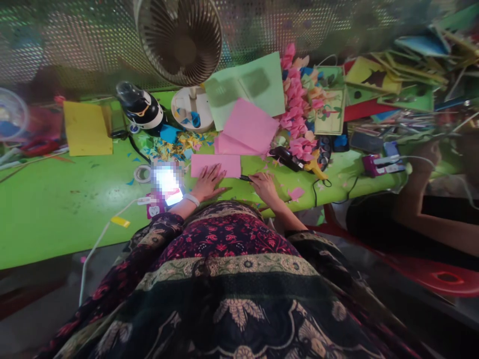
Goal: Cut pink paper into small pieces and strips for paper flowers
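Note:
My left hand (pixel 208 182) lies flat with fingers spread on a pink paper strip (pixel 216 165) on the green table (pixel 56 199). My right hand (pixel 264 185) is closed around a small dark pen-like tool (pixel 246 178), its tip at the strip's right end. A white band sits on my left wrist. More pink sheets (pixel 249 127) and a pale green sheet (pixel 245 87) lie just behind the strip.
A lit phone (pixel 167 184) on a white cable sits left of my left hand, near a tape roll (pixel 142 173). Behind stand a fan (pixel 183 45), a yellow sheet (pixel 87 127), paper flowers (pixel 297 114) and craft clutter. Another person's arm (pixel 430 199) rests at the right.

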A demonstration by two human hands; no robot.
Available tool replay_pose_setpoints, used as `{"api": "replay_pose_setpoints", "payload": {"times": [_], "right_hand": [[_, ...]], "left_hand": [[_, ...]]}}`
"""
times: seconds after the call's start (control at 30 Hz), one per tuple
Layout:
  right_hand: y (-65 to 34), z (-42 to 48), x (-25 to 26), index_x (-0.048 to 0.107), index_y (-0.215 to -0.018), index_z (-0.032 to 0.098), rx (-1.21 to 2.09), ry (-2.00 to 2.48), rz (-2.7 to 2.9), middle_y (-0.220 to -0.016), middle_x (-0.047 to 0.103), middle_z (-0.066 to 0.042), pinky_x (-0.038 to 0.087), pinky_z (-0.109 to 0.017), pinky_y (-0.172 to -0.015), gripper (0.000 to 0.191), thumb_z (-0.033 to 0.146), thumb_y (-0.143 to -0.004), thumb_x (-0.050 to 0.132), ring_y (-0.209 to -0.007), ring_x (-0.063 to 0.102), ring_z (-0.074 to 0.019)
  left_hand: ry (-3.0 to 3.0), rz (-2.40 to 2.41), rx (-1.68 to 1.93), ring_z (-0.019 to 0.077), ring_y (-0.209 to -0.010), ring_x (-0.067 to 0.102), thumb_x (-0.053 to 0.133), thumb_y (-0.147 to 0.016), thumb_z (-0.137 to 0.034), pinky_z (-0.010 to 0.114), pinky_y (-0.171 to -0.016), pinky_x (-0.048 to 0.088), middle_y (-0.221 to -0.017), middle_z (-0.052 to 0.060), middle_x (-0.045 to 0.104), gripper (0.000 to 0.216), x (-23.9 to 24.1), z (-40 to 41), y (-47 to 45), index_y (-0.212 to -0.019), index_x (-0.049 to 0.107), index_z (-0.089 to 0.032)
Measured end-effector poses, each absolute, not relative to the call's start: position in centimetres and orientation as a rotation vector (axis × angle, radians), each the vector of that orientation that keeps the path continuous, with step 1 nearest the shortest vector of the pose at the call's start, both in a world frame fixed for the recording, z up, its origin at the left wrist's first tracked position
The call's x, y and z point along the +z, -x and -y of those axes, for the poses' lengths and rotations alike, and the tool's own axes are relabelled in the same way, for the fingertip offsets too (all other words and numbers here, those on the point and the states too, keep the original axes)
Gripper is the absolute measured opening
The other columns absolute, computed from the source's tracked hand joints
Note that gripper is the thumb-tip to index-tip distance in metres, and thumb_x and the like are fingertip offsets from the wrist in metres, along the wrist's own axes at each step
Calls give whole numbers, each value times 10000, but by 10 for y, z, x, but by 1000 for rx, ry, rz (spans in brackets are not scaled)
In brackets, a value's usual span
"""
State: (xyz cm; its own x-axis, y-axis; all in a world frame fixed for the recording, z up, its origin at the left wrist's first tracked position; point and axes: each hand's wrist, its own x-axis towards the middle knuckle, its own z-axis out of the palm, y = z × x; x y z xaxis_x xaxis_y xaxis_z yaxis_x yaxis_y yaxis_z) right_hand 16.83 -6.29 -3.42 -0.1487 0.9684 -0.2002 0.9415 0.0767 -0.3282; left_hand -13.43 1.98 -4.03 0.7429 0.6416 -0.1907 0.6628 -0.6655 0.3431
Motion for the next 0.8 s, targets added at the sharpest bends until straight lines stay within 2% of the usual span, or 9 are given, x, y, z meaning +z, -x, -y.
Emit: {"api": "replay_pose_setpoints", "payload": {"times": [0.23,0.4,0.63,0.8], "right_hand": [[-163,73,-36,677,-1444,268,562,1977,2203,-1241,679,-141,444,-489,-1028,488,223,-1019,442,-1172,547,-325],[-156,68,-38,658,-1468,261,532,2012,2212,-1287,664,-148,450,-491,-1041,494,236,-1024,444,-1188,538,-332],[-165,79,-40,701,-1416,258,565,1978,2143,-1243,675,-144,459,-500,-1024,491,232,-1006,432,-1165,543,-332],[-159,76,-41,676,-1448,281,557,1974,2152,-1247,672,-140,459,-511,-1019,509,233,-995,449,-1178,526,-345]], "left_hand": [[-2572,-996,-60,297,-1654,117,387,-1062,-627,558,-1340,69,-1777,133,139,751,-45,-20,135,-1685,297,-218],[-2565,-1014,-74,308,-1655,108,404,-1057,-625,572,-1336,71,-1775,148,136,769,-42,-16,127,-1690,283,-204],[-2562,-1013,-99,319,-1653,112,427,-1058,-623,555,-1343,50,-1773,158,125,775,-35,-10,114,-1684,304,-184],[-2569,-1020,-89,324,-1651,120,444,-1053,-624,563,-1341,54,-1770,164,136,785,-35,-11,116,-1684,301,-180]]}}
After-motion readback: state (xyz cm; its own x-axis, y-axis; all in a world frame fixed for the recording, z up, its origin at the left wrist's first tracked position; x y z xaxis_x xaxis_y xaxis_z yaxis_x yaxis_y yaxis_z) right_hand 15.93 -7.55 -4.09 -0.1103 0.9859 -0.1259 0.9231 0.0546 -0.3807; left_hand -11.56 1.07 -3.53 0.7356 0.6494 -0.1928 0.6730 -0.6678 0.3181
